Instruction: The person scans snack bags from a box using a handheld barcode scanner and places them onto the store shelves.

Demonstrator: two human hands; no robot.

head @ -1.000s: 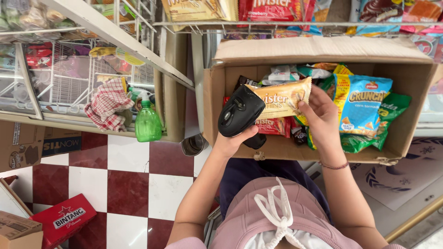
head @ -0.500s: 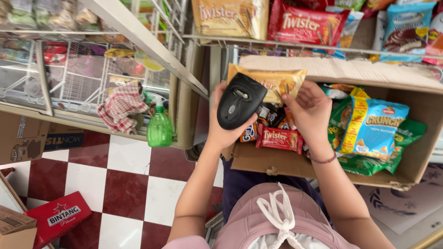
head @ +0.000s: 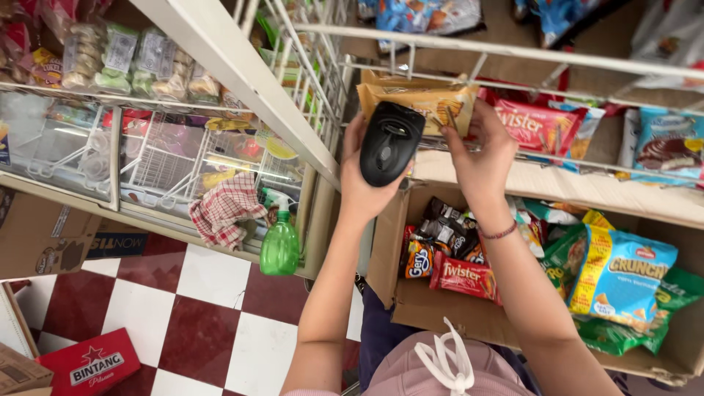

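My left hand [head: 361, 192] grips a black handheld scanner [head: 390, 142], raised in front of the wire shelf. My right hand [head: 480, 158] holds a tan snack packet [head: 419, 105] by its right end, up at the wire shelf's front edge, just behind the scanner. A thin bracelet circles my right wrist. Below my arms sits an open cardboard box [head: 433, 312] filled with snack bags, among them a red packet [head: 464, 276] and a blue and yellow bag [head: 623, 273].
The white wire shelf [head: 513, 53] holds red and blue snack packets. A glass-topped freezer [head: 147, 161] stands at left with a checked cloth [head: 220, 209] and a green spray bottle [head: 280, 246]. A red carton [head: 92, 363] and cardboard boxes lie on the chequered floor.
Both hands have risen from the box toward the wire shelf, carrying the scanner and the tan packet upward. The camera has tilted up with them.
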